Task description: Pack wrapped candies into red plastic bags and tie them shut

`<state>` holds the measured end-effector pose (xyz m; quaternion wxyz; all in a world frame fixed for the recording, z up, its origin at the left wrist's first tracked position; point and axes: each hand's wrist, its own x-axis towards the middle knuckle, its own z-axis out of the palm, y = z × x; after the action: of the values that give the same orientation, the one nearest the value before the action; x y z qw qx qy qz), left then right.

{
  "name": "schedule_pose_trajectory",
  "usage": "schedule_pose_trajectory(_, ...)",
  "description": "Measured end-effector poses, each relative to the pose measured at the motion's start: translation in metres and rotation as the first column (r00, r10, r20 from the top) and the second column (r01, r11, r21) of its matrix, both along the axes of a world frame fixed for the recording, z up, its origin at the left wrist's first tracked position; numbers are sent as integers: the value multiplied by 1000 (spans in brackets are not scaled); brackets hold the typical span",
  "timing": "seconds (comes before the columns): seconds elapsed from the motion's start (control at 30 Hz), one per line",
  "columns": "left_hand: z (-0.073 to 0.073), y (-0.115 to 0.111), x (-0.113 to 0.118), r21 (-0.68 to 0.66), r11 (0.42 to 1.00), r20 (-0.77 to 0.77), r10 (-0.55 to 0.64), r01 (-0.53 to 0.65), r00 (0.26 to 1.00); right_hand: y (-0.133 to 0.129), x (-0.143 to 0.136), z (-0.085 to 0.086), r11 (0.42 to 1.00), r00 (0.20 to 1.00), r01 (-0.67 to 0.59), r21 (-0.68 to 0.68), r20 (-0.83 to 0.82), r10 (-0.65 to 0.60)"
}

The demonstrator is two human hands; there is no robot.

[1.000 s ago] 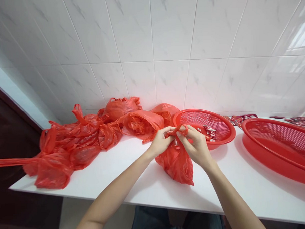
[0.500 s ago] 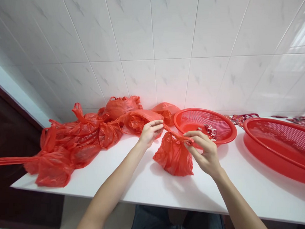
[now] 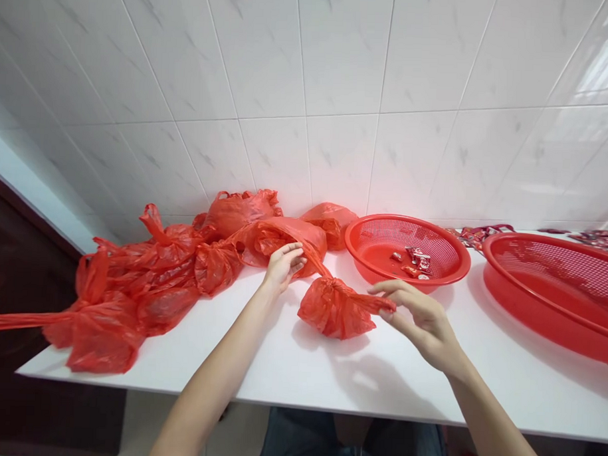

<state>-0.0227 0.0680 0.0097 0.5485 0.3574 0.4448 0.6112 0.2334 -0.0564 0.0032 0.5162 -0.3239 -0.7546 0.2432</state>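
Note:
A small red plastic bag [image 3: 335, 312] with something bulky inside sits on the white table, its neck gathered into a knot. My left hand [image 3: 283, 266] is left of the bag, fingertips closed at one stretched handle that slants up from the knot. The other handle, twisted thin, is pinched at its end between thumb and fingers of my right hand [image 3: 425, 319]. What the bag contains is hidden by the plastic.
Several tied red bags [image 3: 178, 263] are heaped on the left. A red mesh basket [image 3: 408, 222] holds a few small wrapped packets [image 3: 418, 260]. A larger red basket [image 3: 545, 296] stands at the right, with more packets [image 3: 483, 234] behind. The tiled wall [image 3: 337, 143] borders the table [image 3: 279, 360].
My hands have moved apart, left hand leftward, right hand right and down. The handles are drawn out and the bag's neck has tightened into a knot. The bag has tilted slightly.

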Motion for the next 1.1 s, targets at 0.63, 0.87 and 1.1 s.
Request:
schedule_pose_trajectory(0.63, -20, -104, 65, 373, 808, -486, -248, 455, 838, 23, -54, 25, 994, 935, 35, -107, -348, -70)
schedule_pose_trajectory(0.87, -9, -81, -1, 359, 912, -599, 62, 198, 798, 11, -27, 14, 996, 982, 87, 9, -166, -84)
schedule_pose_trajectory(1.1, 119, -29, -157, 763, 497, -365, 859, -412, 359, -4, 15, -33, 946, 966, 234, -224, -54, -252)
